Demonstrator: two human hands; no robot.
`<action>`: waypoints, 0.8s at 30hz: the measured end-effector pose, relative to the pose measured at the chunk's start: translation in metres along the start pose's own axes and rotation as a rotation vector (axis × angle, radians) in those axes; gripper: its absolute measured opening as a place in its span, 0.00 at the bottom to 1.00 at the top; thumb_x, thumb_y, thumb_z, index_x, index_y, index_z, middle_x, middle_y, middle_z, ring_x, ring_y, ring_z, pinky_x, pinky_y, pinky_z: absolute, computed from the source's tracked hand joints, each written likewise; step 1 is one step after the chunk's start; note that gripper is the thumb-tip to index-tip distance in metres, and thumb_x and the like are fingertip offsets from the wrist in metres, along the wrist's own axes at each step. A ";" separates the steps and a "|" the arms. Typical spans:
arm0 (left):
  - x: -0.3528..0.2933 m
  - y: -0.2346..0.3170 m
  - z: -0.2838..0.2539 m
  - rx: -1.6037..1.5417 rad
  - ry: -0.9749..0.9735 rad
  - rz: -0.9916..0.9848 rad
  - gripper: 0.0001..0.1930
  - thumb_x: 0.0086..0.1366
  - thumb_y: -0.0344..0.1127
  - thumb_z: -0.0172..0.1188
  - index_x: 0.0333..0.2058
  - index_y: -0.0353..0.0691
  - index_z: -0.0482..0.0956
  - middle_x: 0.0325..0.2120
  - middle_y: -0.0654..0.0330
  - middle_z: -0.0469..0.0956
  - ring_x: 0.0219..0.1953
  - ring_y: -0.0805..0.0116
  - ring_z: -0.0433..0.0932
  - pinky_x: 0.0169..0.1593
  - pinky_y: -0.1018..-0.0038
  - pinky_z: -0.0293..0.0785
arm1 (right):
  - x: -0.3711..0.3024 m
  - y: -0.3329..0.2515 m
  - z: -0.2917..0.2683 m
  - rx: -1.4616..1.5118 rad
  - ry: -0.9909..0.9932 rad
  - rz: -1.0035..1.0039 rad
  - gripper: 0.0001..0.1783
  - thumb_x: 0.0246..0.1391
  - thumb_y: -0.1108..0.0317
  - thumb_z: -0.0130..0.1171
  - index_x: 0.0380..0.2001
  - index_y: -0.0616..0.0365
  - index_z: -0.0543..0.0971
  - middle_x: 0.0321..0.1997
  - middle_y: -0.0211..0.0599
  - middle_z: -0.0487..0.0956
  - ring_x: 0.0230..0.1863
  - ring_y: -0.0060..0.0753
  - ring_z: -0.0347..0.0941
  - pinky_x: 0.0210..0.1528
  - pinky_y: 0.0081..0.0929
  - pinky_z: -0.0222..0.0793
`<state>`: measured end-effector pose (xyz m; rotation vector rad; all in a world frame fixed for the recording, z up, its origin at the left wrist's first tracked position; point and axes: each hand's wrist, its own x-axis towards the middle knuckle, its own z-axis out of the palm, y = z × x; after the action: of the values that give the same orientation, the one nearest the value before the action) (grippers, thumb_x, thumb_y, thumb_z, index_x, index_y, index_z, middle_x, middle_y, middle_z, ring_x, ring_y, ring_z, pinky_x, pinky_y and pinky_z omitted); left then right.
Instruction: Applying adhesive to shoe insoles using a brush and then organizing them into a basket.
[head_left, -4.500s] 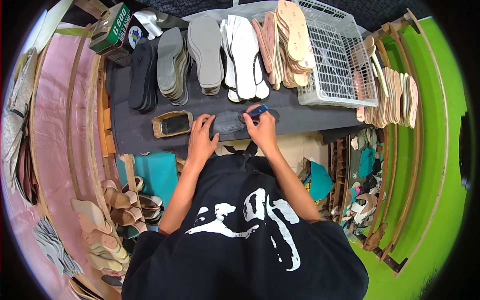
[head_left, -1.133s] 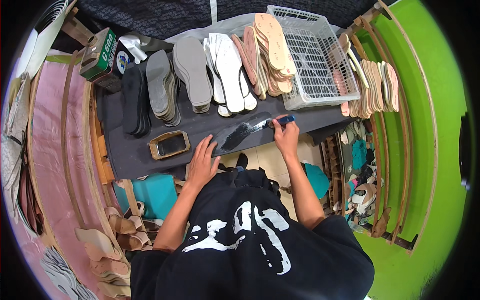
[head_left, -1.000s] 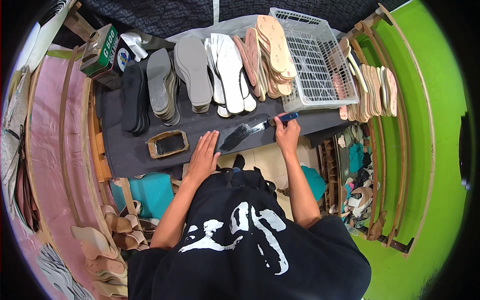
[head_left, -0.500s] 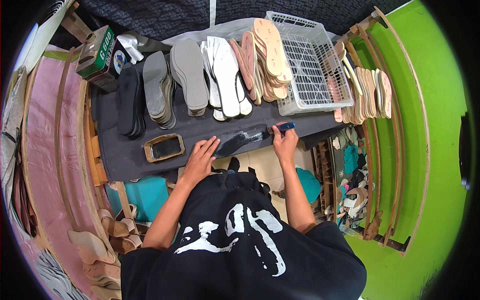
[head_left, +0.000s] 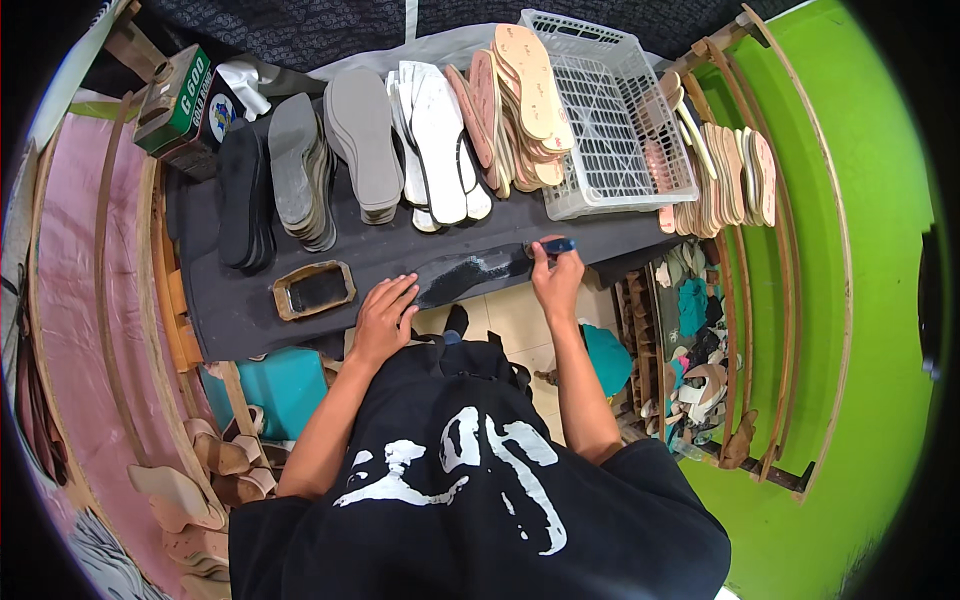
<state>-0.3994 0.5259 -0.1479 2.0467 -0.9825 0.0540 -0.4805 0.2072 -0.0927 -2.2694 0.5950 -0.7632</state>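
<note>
A black shoe sole point(head_left: 447, 281) lies along the table's near edge, with a wet, shiny whitish patch across its middle. My left hand point(head_left: 383, 318) rests on its left end, fingers stretched out and lying flat. In my right hand point(head_left: 557, 285) is a brush with a blue handle point(head_left: 561, 246), pinched between thumb and fingers. The brush's head meets the sole at its right end; the bristles are mostly hidden. Left of my left hand stands a cut-open, brownish container point(head_left: 347, 284) with something dark inside.
Behind the sole are stacks of black soles point(head_left: 243, 195), grey soles point(head_left: 362, 130), white soles point(head_left: 436, 140) and beige insoles point(head_left: 524, 80). A white plastic crate point(head_left: 625, 208) stands at back right, a green-and-black can point(head_left: 185, 110) at back left. Wooden racks point(head_left: 835, 240) flank the table.
The whitish wet patch on the sole has become smaller and thinner. The brush stays near the sole's right end, its handle slightly turned. The whole view has shifted a little.
</note>
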 end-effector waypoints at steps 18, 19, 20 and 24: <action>0.003 0.000 -0.001 -0.024 0.011 -0.040 0.19 0.61 0.26 0.74 0.52 0.34 0.89 0.59 0.55 0.86 0.63 0.51 0.83 0.70 0.56 0.75 | -0.051 -0.040 0.040 0.188 -0.110 -0.187 0.05 0.61 0.77 0.71 0.37 0.65 0.83 0.37 0.48 0.84 0.37 0.53 0.84 0.41 0.39 0.79; 0.001 0.001 -0.001 -0.023 0.010 -0.040 0.19 0.61 0.26 0.74 0.52 0.34 0.89 0.59 0.55 0.86 0.63 0.51 0.83 0.70 0.56 0.75 | -0.049 -0.038 0.038 0.189 -0.110 -0.186 0.05 0.61 0.77 0.71 0.37 0.65 0.83 0.37 0.48 0.84 0.37 0.53 0.84 0.41 0.39 0.79; 0.001 0.000 -0.002 -0.027 0.013 -0.044 0.18 0.61 0.26 0.74 0.51 0.34 0.89 0.59 0.55 0.86 0.63 0.51 0.82 0.70 0.56 0.75 | -0.043 -0.033 0.033 0.181 -0.145 -0.123 0.05 0.62 0.77 0.71 0.36 0.65 0.83 0.36 0.48 0.85 0.36 0.51 0.85 0.41 0.38 0.80; 0.002 0.002 -0.003 -0.041 0.011 -0.054 0.18 0.62 0.27 0.74 0.51 0.34 0.89 0.59 0.55 0.86 0.63 0.51 0.83 0.71 0.56 0.75 | -0.001 -0.009 0.004 0.096 -0.064 -0.078 0.04 0.63 0.75 0.71 0.36 0.65 0.85 0.33 0.47 0.87 0.33 0.48 0.86 0.40 0.37 0.81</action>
<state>-0.3983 0.5261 -0.1440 2.0320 -0.9137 0.0167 -0.4763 0.2157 -0.0887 -2.2306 0.4332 -0.7381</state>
